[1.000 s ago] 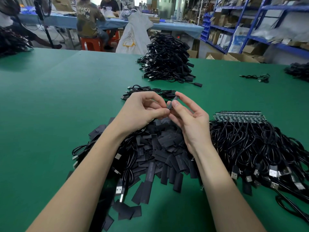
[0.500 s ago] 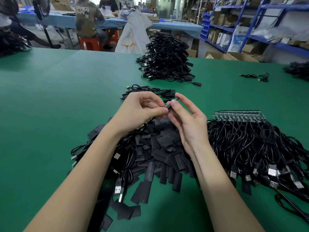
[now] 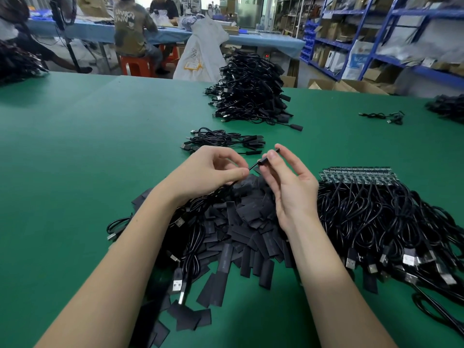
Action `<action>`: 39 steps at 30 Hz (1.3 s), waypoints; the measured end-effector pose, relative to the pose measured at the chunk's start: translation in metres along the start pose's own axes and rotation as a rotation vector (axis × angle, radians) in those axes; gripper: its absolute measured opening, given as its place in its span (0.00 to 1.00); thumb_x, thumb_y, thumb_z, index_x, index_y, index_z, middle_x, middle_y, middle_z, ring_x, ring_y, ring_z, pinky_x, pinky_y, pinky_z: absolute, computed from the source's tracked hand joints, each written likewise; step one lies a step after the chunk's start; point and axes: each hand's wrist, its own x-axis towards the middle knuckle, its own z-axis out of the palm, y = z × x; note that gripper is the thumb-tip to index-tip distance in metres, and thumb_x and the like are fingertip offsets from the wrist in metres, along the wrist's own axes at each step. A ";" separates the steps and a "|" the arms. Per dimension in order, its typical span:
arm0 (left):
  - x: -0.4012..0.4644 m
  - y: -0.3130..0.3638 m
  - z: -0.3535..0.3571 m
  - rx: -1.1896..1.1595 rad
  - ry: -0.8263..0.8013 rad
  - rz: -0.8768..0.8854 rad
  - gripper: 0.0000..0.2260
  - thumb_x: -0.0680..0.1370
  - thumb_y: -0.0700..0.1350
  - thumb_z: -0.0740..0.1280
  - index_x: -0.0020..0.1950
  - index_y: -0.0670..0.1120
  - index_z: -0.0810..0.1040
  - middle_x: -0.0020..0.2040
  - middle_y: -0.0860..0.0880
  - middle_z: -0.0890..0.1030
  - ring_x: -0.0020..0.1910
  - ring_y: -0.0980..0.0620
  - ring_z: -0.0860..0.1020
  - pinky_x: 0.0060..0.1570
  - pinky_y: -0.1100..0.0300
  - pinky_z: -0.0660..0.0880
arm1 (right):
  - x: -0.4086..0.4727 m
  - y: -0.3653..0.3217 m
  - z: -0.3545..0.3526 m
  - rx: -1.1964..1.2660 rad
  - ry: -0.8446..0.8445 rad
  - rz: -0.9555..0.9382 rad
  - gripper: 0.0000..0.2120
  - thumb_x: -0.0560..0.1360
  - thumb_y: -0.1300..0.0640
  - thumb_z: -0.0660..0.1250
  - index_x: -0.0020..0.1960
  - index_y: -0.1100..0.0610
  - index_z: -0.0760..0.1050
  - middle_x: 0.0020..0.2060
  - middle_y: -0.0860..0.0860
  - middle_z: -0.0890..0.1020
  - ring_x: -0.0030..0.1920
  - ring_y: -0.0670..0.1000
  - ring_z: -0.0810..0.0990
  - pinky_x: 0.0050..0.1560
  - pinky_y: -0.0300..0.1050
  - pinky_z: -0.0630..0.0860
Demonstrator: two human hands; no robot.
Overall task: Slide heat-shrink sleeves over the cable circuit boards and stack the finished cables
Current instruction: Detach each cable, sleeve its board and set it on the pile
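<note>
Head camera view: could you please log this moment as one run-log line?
left hand: pinches cable | right hand: pinches sleeve | sleeve: on cable end | stacking: pending

The right hand (image 3: pixel 288 187) covers most of the sleeved cable end (image 3: pixel 264 160) it pinches; only a short black part shows beside the thumb, and any circuit board inside cannot be seen. The cable (image 3: pixel 252 166) runs into the left hand (image 3: pixel 208 172) and is hidden under the fingers there. Both forearms cover a large part of the pile of heat-shrink sleeves (image 3: pixel 241 229). To the right of this pile, the row of bare circuit boards (image 3: pixel 356 173) is too small to show details, and the unsleeved cables (image 3: pixel 401 234) are cut off by the right edge.
</note>
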 end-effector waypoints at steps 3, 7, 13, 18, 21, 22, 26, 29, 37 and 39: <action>0.001 -0.003 -0.002 0.029 0.010 0.014 0.02 0.76 0.47 0.75 0.46 0.50 0.85 0.35 0.54 0.82 0.35 0.59 0.77 0.42 0.70 0.74 | 0.001 0.000 0.000 0.001 0.014 0.003 0.08 0.75 0.66 0.74 0.53 0.58 0.83 0.41 0.54 0.87 0.45 0.49 0.86 0.47 0.39 0.82; 0.003 -0.005 -0.002 0.068 0.014 0.016 0.02 0.75 0.48 0.76 0.45 0.53 0.85 0.36 0.54 0.84 0.36 0.59 0.78 0.43 0.70 0.74 | 0.000 0.001 0.001 0.001 0.010 0.010 0.08 0.75 0.66 0.74 0.53 0.58 0.83 0.41 0.54 0.87 0.45 0.49 0.86 0.47 0.39 0.82; 0.002 -0.005 -0.001 0.109 0.061 0.035 0.02 0.75 0.48 0.77 0.44 0.53 0.86 0.35 0.54 0.84 0.35 0.60 0.78 0.43 0.67 0.73 | 0.000 0.003 0.002 -0.018 0.015 -0.001 0.09 0.75 0.65 0.74 0.54 0.57 0.83 0.41 0.54 0.87 0.46 0.49 0.86 0.47 0.40 0.82; 0.000 -0.002 -0.001 0.090 0.067 0.032 0.01 0.75 0.46 0.77 0.44 0.51 0.86 0.34 0.55 0.83 0.34 0.59 0.77 0.41 0.69 0.73 | -0.001 0.006 0.003 -0.031 0.010 -0.016 0.10 0.75 0.64 0.74 0.55 0.56 0.83 0.42 0.55 0.88 0.47 0.50 0.87 0.48 0.40 0.82; -0.001 -0.001 -0.001 0.087 0.070 0.031 0.01 0.75 0.46 0.76 0.44 0.50 0.86 0.34 0.55 0.82 0.34 0.59 0.77 0.42 0.67 0.74 | -0.001 0.007 0.003 -0.031 0.023 -0.025 0.10 0.75 0.63 0.75 0.56 0.57 0.83 0.42 0.55 0.88 0.46 0.50 0.87 0.47 0.40 0.82; -0.001 0.000 -0.001 0.083 0.072 0.032 0.01 0.76 0.45 0.76 0.44 0.49 0.86 0.34 0.54 0.83 0.35 0.58 0.78 0.44 0.65 0.75 | -0.002 0.007 0.003 -0.032 0.026 -0.026 0.11 0.75 0.63 0.75 0.57 0.57 0.83 0.42 0.55 0.88 0.45 0.51 0.87 0.47 0.40 0.82; -0.001 0.006 -0.001 0.094 0.094 0.032 0.02 0.79 0.45 0.72 0.46 0.50 0.84 0.38 0.48 0.86 0.37 0.52 0.82 0.48 0.54 0.78 | -0.001 0.003 0.004 -0.020 0.023 -0.004 0.16 0.78 0.55 0.72 0.65 0.55 0.78 0.44 0.54 0.88 0.48 0.55 0.88 0.46 0.41 0.83; 0.001 0.010 -0.003 0.138 0.149 0.039 0.03 0.81 0.46 0.69 0.47 0.51 0.80 0.40 0.49 0.85 0.40 0.54 0.86 0.47 0.54 0.77 | 0.000 -0.003 0.002 -0.065 0.039 0.039 0.13 0.83 0.52 0.66 0.65 0.53 0.75 0.47 0.54 0.88 0.49 0.54 0.88 0.46 0.43 0.84; 0.062 0.028 -0.017 0.580 0.102 0.104 0.04 0.83 0.46 0.65 0.51 0.50 0.80 0.39 0.47 0.79 0.35 0.49 0.74 0.39 0.57 0.71 | 0.000 -0.009 0.000 -0.174 0.038 0.119 0.10 0.84 0.53 0.62 0.61 0.56 0.77 0.44 0.51 0.88 0.44 0.51 0.87 0.43 0.42 0.84; 0.094 0.028 -0.026 0.721 0.065 0.111 0.07 0.83 0.45 0.64 0.54 0.48 0.82 0.46 0.44 0.83 0.43 0.45 0.78 0.45 0.57 0.72 | 0.000 -0.009 -0.001 -0.168 0.035 0.126 0.09 0.84 0.54 0.62 0.60 0.56 0.77 0.44 0.51 0.88 0.41 0.49 0.86 0.40 0.41 0.83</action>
